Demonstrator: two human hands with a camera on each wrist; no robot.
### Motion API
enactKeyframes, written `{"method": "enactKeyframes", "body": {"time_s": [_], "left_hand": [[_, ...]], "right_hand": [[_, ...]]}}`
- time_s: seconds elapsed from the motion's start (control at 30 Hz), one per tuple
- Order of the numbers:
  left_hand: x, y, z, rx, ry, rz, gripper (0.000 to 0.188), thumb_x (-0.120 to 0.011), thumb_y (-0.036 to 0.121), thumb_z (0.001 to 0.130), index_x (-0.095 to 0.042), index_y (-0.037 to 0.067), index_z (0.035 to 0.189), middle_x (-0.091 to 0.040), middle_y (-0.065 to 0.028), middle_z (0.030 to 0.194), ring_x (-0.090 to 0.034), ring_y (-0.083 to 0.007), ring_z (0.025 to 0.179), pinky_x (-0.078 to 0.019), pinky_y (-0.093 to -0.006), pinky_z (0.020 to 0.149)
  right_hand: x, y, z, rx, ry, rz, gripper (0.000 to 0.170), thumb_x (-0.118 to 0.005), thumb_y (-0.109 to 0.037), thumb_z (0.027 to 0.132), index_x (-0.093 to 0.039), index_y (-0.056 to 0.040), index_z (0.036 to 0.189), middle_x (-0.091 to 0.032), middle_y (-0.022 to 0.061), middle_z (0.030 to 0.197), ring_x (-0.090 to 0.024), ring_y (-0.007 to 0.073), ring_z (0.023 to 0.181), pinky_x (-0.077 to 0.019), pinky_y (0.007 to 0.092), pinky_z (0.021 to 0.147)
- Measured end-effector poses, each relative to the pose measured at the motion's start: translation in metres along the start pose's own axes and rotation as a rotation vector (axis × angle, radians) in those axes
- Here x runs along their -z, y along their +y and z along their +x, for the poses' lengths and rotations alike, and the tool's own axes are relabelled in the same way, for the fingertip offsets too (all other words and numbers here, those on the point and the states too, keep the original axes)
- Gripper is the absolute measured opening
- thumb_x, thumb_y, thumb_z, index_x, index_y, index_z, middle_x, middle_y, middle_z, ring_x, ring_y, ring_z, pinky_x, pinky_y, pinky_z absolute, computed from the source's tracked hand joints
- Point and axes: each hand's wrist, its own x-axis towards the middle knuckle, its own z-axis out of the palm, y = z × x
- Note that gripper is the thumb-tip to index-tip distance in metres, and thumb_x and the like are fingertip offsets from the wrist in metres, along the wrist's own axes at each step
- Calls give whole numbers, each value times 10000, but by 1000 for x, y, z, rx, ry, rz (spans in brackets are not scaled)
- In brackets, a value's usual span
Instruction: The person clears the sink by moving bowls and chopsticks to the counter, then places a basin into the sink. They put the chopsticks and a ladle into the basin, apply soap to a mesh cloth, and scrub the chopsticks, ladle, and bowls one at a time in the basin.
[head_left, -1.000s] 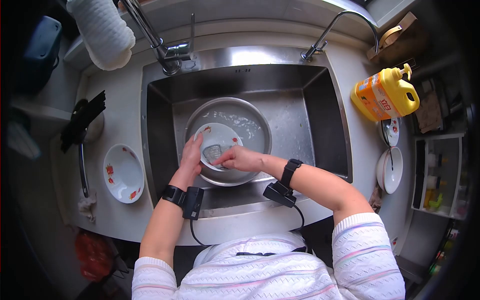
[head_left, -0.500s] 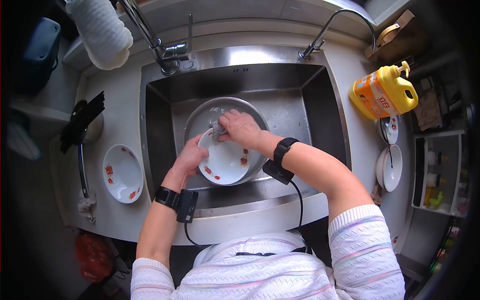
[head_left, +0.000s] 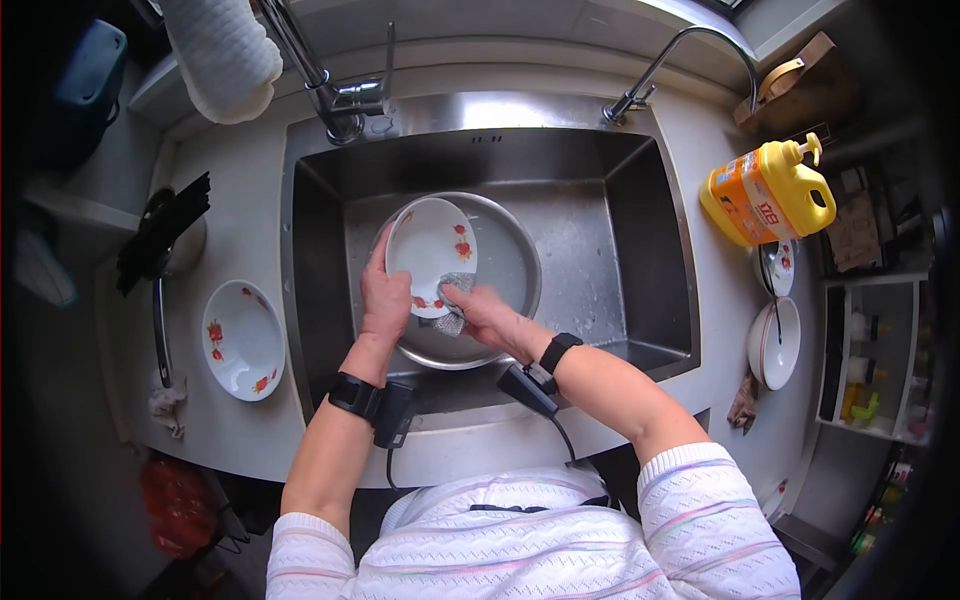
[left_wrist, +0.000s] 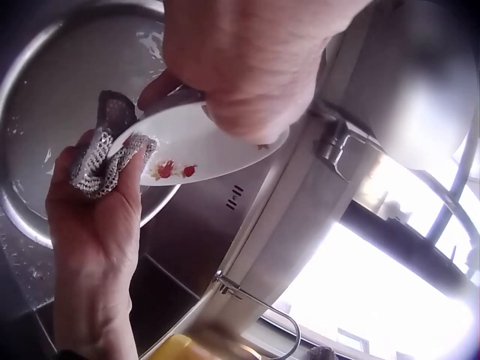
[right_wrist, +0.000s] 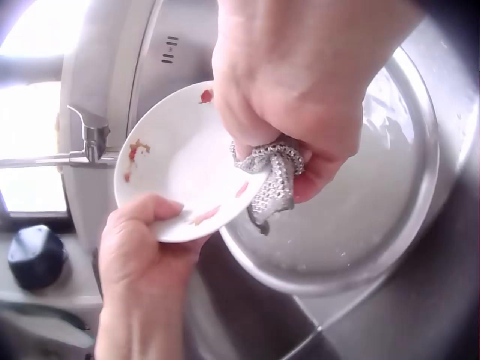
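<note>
A white dish with red flowers (head_left: 430,245) is tilted above a round metal basin (head_left: 535,250) in the sink. The left hand (head_left: 386,300) grips its left edge, thumb on the inner face, as the right wrist view also shows on the dish (right_wrist: 187,150). The right hand (head_left: 490,318) pinches a grey mesh cloth (head_left: 452,318) folded over the dish's rim. In the left wrist view the cloth (left_wrist: 97,161) lies on both sides of the rim, between the thumb and fingers of the right hand (left_wrist: 97,232). Water stands in the basin.
Left of the sink are another flowered dish (head_left: 243,340) and a long-handled pan (head_left: 160,330). A yellow pump bottle (head_left: 770,195) and a white bowl (head_left: 775,343) stand on the right counter. Two taps, one a lever faucet (head_left: 355,98), rise behind the sink.
The dish has turned and moved up and left in the left hand. The right hand with the cloth has come from the dish's far edge down to its near right rim.
</note>
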Motion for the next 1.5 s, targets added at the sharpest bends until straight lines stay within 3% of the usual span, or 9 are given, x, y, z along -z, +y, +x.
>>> {"method": "enactKeyframes", "body": {"time_s": [0.23, 0.37, 0.53, 0.73, 0.87, 0.97, 1.2, 1.37, 1.5], "left_hand": [[12, 24, 5, 85, -331, 202, 630, -343, -128, 619, -470, 25, 1217, -558, -123, 1104, -531, -190, 1028, -419, -263, 866], [14, 22, 11, 211, -564, 452, 610, -372, -114, 627, -515, 74, 1190, -598, -117, 1003, -589, -185, 869, -489, -275, 671], [15, 22, 17, 460, -486, 387, 566, -403, -103, 628, -529, 45, 1159, -599, -120, 954, -591, -202, 840, -482, -276, 668], [-8, -11, -2, 287, 70, -144, 552, -389, -149, 601, -474, -27, 1132, -568, -116, 983, -580, -217, 879, -472, -261, 698], [-6, -5, -5, 248, 30, 104, 537, -394, -136, 613, -485, -12, 1127, -578, -121, 949, -589, -213, 833, -491, -271, 574], [7, 6, 1, 332, -214, 265, 516, -406, -131, 615, -488, -22, 1113, -574, -105, 910, -572, -175, 757, -460, -253, 500], [9, 31, 9, 323, -508, 469, 501, -395, -98, 649, -525, 5, 1123, -605, -136, 944, -583, -215, 857, -457, -288, 718], [13, -7, 12, 304, -499, 295, 509, -379, -111, 654, -515, -7, 1134, -601, -146, 1000, -559, -227, 959, -408, -294, 844], [16, -33, 13, 375, -187, 347, 506, -379, -99, 676, -491, -4, 1160, -582, -152, 1051, -549, -232, 992, -404, -282, 853]], "right_hand": [[17, -72, -2, 362, 85, -1090, 227, -584, -172, 806, -579, 1, 953, -638, 109, 756, -612, 169, 687, -472, 296, 616], [1, -80, -5, 885, -5, -1700, 217, -635, -248, 733, -588, -45, 794, -605, 158, 724, -580, 345, 717, -454, 415, 656], [11, -76, -4, 708, 99, -1477, 230, -625, -245, 746, -586, -53, 866, -598, 171, 724, -591, 317, 712, -453, 399, 662], [14, -35, 11, 232, 241, -321, 247, -576, -183, 796, -588, 44, 891, -601, 110, 806, -605, 211, 687, -515, 383, 474], [25, -51, 15, 207, 199, -539, 261, -602, -204, 781, -588, 40, 873, -619, 143, 783, -615, 236, 678, -508, 382, 541], [19, -80, 15, 532, 196, -1255, 273, -628, -229, 761, -590, 25, 851, -617, 181, 757, -614, 288, 690, -484, 382, 616], [-1, -88, 3, 927, 20, -1655, 268, -645, -284, 737, -575, -27, 761, -606, 155, 731, -574, 354, 710, -449, 413, 643], [34, -56, 33, 504, 96, -1372, 297, -634, -289, 744, -595, -27, 879, -616, 193, 817, -596, 328, 774, -468, 412, 691], [46, -44, 34, 151, 171, -1422, 343, -619, -251, 750, -574, -8, 988, -607, 223, 893, -593, 327, 859, -471, 408, 762]]}}
